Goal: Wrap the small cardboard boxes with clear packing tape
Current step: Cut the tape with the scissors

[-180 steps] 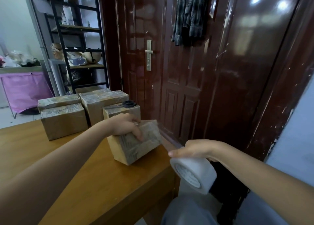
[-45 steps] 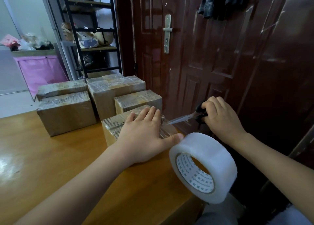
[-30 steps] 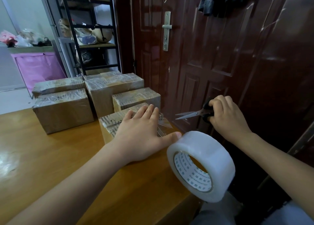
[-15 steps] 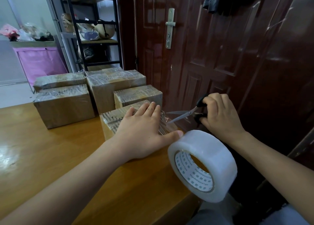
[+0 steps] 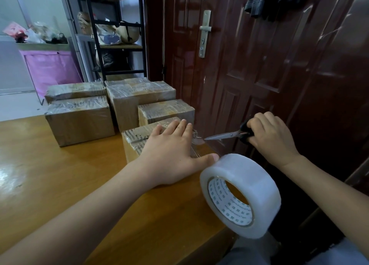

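A small taped cardboard box [image 5: 132, 142] stands on the wooden table [image 5: 60, 174] near its right edge. My left hand [image 5: 171, 154] lies flat on top of it, fingers straight, thumb stretched towards the tape roll. The roll of clear packing tape [image 5: 241, 194] hangs off the table's right edge, joined to the box by a strip of tape [image 5: 196, 142]. My right hand [image 5: 271, 138] grips black-handled scissors [image 5: 229, 135]. Their closed blade tips touch the strip just right of the box.
Several taped boxes [image 5: 79, 118] are stacked behind the small one. A dark red door [image 5: 239, 64] rises close on the right. A black shelf rack [image 5: 117, 34] and a pink bin [image 5: 50, 68] stand behind the table.
The scissor blades, open half a second ago, have closed on the tape strip beside the box. My left hand stays flat on the box and the roll hangs in the same place.
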A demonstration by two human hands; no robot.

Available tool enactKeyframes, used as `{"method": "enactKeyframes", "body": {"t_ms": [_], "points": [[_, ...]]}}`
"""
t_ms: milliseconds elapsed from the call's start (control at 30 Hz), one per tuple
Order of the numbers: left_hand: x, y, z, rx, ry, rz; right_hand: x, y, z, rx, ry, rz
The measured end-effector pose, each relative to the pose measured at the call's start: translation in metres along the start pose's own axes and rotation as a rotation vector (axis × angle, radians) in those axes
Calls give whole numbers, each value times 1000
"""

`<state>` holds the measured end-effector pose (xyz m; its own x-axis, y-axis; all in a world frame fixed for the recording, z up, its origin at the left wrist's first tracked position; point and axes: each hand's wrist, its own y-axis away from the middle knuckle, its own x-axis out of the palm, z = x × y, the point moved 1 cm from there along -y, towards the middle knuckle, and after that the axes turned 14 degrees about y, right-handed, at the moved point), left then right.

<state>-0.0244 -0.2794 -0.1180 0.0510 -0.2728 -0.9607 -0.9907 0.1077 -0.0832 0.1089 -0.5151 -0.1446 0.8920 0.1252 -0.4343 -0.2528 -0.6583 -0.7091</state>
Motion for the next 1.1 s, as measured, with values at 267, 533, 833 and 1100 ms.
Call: {"method": "enactKeyframes", "body": {"t_ms": [267, 533, 833, 1100], "points": [[1, 0, 0, -1, -4, -12, 1, -30, -7, 530, -305, 425], [3, 0, 2, 14, -7, -31, -1, -149, 46, 260, -524, 590], [7, -3, 4, 22, -21, -32, 16, -221, 69, -21, -545, 948], [3, -1, 3, 14, -11, -7, -43, -144, 50, 488, -908, 781]]}}
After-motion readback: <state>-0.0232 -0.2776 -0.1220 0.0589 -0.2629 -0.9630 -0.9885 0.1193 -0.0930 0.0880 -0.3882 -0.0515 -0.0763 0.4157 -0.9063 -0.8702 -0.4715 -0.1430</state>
